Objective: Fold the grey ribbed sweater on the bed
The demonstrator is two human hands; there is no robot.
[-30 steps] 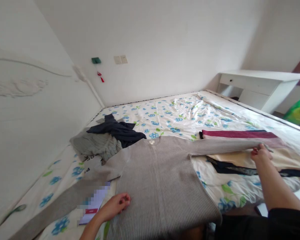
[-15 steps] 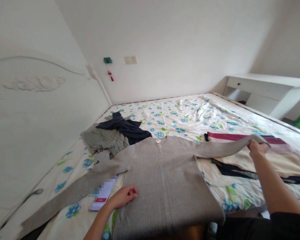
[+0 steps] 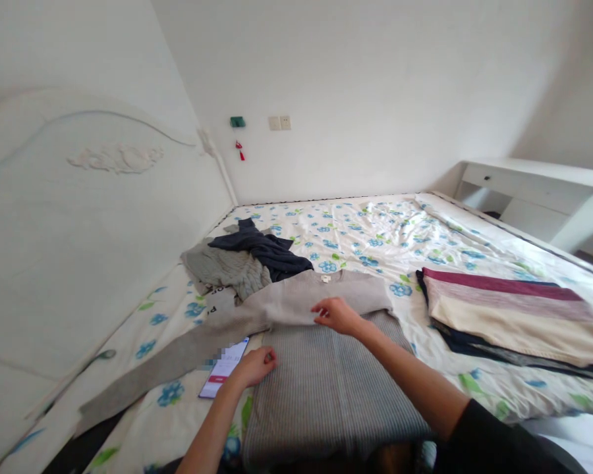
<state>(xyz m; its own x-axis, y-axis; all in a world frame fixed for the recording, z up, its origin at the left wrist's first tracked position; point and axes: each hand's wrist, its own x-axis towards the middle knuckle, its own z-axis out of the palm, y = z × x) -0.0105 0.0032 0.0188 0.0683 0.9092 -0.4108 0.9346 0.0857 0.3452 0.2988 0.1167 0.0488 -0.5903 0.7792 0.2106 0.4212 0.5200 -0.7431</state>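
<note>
Grey ribbed sweater (image 3: pixel 321 388): flat on the floral bed sheet (image 3: pixel 375 230), front edge nearest the person. Right sleeve (image 3: pixel 301 304) folded across the chest; left sleeve (image 3: pixel 168 365) lies stretched out, unfolded; body not yet folded. Right hand (image 3: pixel 338 315): fingers pinching the folded sleeve's cuff. Left hand (image 3: pixel 254 366): fingers curled, pressing the sweater's left edge, gripping nothing. Phone (image 3: pixel 223 367) just beside it. Folded stack (image 3: pixel 508 313) right; loose clothes (image 3: pixel 247 260) behind.
</note>
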